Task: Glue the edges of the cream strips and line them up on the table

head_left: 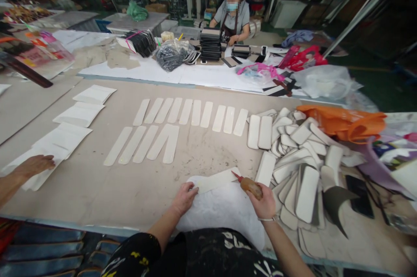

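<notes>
My right hand (264, 202) is wrapped around a brown glue bottle (250, 186). Its red nozzle points down at the far end of a white rounded strip (216, 181). The strip's near end is pinched in the fingers of my left hand (185, 198). Under the strip lies a white sheet (224, 209) at the table's front edge. Beyond my hands, two rows of similar white strips (145, 144) lie flat. To the right is a loose heap of white and grey rounded pads (308, 188).
At the left, a co-worker's hand (39, 165) rests over white folded pieces (63, 138). A phone (359, 195), an orange bag (342, 122) and a purple basin (374, 164) are at the right. Across the table, a masked person (233, 14) works beside a stack of dark pieces (210, 45).
</notes>
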`<action>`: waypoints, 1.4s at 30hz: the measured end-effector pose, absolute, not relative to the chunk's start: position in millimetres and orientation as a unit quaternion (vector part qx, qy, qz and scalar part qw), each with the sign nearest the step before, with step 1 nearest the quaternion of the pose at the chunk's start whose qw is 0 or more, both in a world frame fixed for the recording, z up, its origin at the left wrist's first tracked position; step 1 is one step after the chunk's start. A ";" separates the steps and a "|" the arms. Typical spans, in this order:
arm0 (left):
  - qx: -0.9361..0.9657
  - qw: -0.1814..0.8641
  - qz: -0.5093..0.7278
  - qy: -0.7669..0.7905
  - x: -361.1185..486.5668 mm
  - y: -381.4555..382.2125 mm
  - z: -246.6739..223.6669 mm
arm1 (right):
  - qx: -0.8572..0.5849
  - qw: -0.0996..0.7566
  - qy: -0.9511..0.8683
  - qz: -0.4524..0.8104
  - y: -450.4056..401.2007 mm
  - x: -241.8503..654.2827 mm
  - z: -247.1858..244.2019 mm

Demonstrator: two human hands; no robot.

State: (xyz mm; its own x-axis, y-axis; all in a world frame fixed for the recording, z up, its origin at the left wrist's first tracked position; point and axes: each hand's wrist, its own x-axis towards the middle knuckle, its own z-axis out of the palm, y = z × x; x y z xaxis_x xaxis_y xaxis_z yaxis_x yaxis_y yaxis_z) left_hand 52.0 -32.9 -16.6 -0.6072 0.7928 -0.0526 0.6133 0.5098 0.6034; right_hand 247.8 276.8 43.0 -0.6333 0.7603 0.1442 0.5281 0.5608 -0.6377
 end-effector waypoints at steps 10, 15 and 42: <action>0.410 0.141 0.324 0.841 52.4 -32.4 -19.8 | -0.287 0.198 -0.861 0.371 227.6 232.4 53.5; 0.420 0.122 0.313 0.843 53.4 -32.6 -20.3 | -0.214 0.149 -0.864 0.430 195.0 209.4 57.5; 0.456 0.048 0.319 0.830 51.6 -32.1 -16.4 | -0.324 0.195 -0.873 0.308 281.5 259.6 49.4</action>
